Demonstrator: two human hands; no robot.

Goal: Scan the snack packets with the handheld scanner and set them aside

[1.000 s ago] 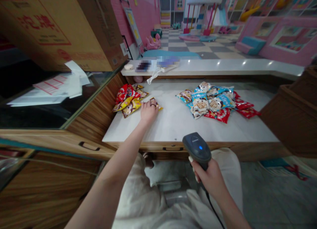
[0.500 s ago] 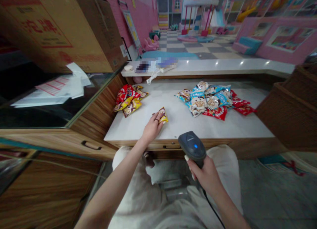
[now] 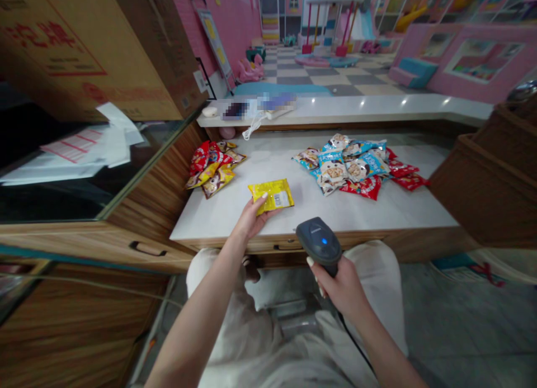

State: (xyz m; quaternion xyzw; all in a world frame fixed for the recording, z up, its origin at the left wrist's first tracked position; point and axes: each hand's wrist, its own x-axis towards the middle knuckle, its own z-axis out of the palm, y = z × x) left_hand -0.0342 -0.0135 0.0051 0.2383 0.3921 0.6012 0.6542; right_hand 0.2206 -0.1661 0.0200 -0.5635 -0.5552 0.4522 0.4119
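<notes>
My left hand grips a yellow snack packet by its near left side, thumb on top and fingers beneath. The packet's back faces up, with a barcode on a pale label at its right. My right hand is wrapped round the handle of a dark barcode scanner, which has a lit blue light on top and a cable running down. The scanner's head hangs over the desk's front edge, right of the packet and apart from it. At the left lies a small pile of red and yellow packets.
A larger pile of blue, white and red packets lies on the right of the white desk. A raised ledge behind it bears a white cable. A cardboard box and papers sit left; a brown woven basket stands right.
My left hand has picked up the yellow packet from the desk and turned it over, so its barcode side now shows. The scanner stays in my right hand, almost unmoved.
</notes>
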